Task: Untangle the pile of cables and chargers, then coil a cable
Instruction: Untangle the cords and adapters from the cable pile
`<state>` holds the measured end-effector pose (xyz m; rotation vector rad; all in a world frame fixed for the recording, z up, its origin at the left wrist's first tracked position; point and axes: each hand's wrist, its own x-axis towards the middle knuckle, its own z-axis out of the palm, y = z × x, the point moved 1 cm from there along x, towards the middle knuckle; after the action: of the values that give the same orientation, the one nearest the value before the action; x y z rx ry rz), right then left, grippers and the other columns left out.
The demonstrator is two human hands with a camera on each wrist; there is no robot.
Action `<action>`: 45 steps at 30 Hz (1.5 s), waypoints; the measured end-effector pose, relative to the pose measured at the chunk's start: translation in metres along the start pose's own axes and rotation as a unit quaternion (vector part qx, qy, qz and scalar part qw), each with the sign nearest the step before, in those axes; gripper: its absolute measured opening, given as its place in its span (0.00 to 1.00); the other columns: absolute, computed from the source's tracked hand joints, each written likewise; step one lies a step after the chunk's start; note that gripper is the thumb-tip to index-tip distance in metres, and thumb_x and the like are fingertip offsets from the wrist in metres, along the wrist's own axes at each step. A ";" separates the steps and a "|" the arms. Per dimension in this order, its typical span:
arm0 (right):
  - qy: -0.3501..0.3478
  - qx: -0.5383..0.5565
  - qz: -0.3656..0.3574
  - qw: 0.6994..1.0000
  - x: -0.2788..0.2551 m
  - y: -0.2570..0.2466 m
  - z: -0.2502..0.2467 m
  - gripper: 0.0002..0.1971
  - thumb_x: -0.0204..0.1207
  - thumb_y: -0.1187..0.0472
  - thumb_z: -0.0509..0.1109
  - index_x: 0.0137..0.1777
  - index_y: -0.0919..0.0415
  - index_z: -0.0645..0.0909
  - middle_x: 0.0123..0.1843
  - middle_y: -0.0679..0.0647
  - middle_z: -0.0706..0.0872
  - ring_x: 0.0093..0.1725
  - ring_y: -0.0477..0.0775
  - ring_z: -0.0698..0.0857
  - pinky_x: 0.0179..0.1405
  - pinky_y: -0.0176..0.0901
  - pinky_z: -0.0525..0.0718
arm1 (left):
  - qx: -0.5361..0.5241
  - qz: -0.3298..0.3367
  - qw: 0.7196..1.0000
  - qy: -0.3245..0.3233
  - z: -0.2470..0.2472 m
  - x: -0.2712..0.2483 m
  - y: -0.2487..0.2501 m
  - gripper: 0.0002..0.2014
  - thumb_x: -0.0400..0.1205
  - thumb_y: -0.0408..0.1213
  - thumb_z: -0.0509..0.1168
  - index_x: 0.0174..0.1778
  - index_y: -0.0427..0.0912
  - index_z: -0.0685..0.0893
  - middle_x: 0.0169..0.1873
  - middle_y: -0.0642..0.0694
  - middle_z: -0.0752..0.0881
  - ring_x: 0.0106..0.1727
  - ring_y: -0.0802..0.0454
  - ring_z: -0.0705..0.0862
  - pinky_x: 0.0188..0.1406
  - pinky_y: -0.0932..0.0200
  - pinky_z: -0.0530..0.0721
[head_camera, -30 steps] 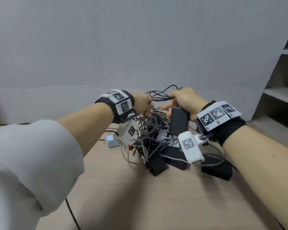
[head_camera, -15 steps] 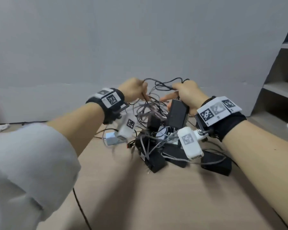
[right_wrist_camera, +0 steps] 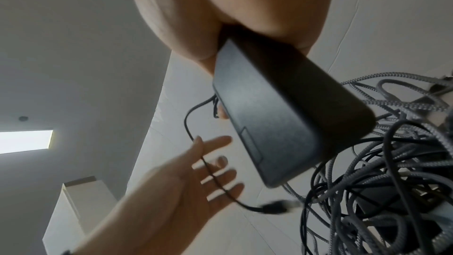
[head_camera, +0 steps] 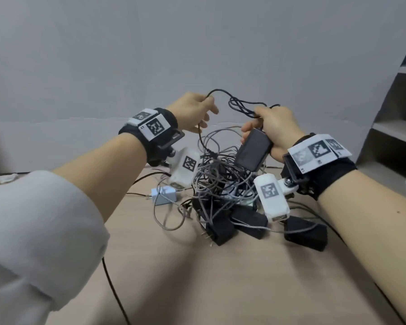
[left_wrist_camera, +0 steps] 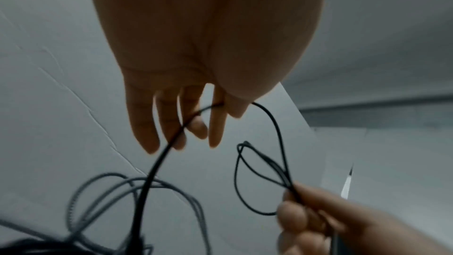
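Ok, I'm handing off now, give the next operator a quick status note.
Left hand: pinches the black cable between thumb and forefinger, other fingers straight.
Right hand: grips the black adapter and a bunch of loops of the same cable.
Pile: grey cables and black chargers, tangled, on the table under the hands.
Done: one black cable partly lifted out.
Left: free it fully, untangle the rest, coil a cable.
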<state>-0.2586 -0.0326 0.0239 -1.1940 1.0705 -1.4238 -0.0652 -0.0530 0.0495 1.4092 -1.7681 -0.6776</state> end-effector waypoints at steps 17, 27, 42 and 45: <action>0.130 0.190 -0.029 0.973 -0.001 -0.023 -0.062 0.03 0.82 0.67 0.67 0.52 0.66 0.80 0.31 0.59 0.88 0.27 0.60 0.84 0.37 0.53 0.86 | -0.247 -0.028 0.923 -0.294 0.094 -0.033 0.049 0.23 0.87 0.48 0.65 0.69 0.33 0.78 0.59 0.30 0.87 0.59 0.32 0.90 0.51 0.41 0.91; 0.119 -0.040 0.015 0.992 0.005 0.002 -0.100 0.07 0.82 0.68 0.67 0.42 0.67 0.77 0.38 0.62 0.81 0.34 0.55 0.83 0.35 0.44 0.89 | -0.378 -0.004 0.924 -0.055 0.080 -0.002 0.040 0.15 0.87 0.40 0.67 0.58 0.28 0.79 0.46 0.34 0.87 0.45 0.36 0.92 0.41 0.45 0.93; 0.176 -0.190 -0.006 0.966 0.049 0.007 -0.129 0.26 0.78 0.73 0.57 0.74 0.52 0.72 0.53 0.59 0.79 0.39 0.59 0.83 0.31 0.51 0.89 | -0.247 0.019 0.965 0.081 0.056 0.009 0.039 0.11 0.85 0.40 0.70 0.49 0.37 0.77 0.47 0.32 0.86 0.45 0.35 0.91 0.45 0.39 0.93; 0.189 -0.292 0.068 0.935 0.039 0.010 -0.130 0.08 0.72 0.69 0.61 0.46 0.68 0.80 0.38 0.64 0.84 0.26 0.58 0.81 0.26 0.41 0.81 | -0.147 0.042 0.986 0.065 0.056 0.007 0.042 0.14 0.83 0.40 0.72 0.57 0.35 0.80 0.49 0.36 0.86 0.45 0.38 0.91 0.43 0.41 0.93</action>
<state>-0.3880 -0.0668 0.0019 -1.2369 1.9043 -1.2912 -0.1353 -0.0519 0.0519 1.1457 -1.5439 -0.7495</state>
